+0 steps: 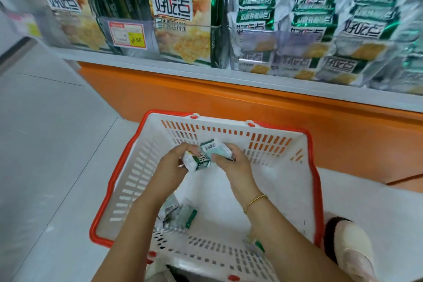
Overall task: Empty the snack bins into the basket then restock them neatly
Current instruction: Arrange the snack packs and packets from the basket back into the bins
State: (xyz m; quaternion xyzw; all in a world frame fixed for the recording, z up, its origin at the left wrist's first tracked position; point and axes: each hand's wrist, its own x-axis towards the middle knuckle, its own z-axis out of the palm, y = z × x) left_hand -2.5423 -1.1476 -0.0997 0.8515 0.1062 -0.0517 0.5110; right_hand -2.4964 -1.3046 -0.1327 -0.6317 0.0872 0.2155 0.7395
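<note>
Spreading across the left side is a pale floor (45, 144), and above it on the shelf stand flat cracker boxes (180, 30) with a red and yellow price tag (128, 35) in front of them. Below the shelf's orange base (229, 103), a white basket (109, 192) with an orange-red rim sits on the floor. Above its inside, the left hand (172, 165) has its fingers curled round a bunch of small green and white snack packets (207, 155), gripping the bunch's left end. The right hand (231, 163) pinches the same bunch from the other side, fingers bent over it. Lower down, a few loose packets (177, 215) lie on the basket's bottom beneath the left forearm, and a single packet (257, 245) shows beside the right forearm. A gold bracelet (255, 201) circles the right wrist. Up on the shelf to the right, a clear bin (263, 40) is packed with more green packets (320, 27). At the far right a pale shoe (350, 249) rests on the floor just beside the basket.
</note>
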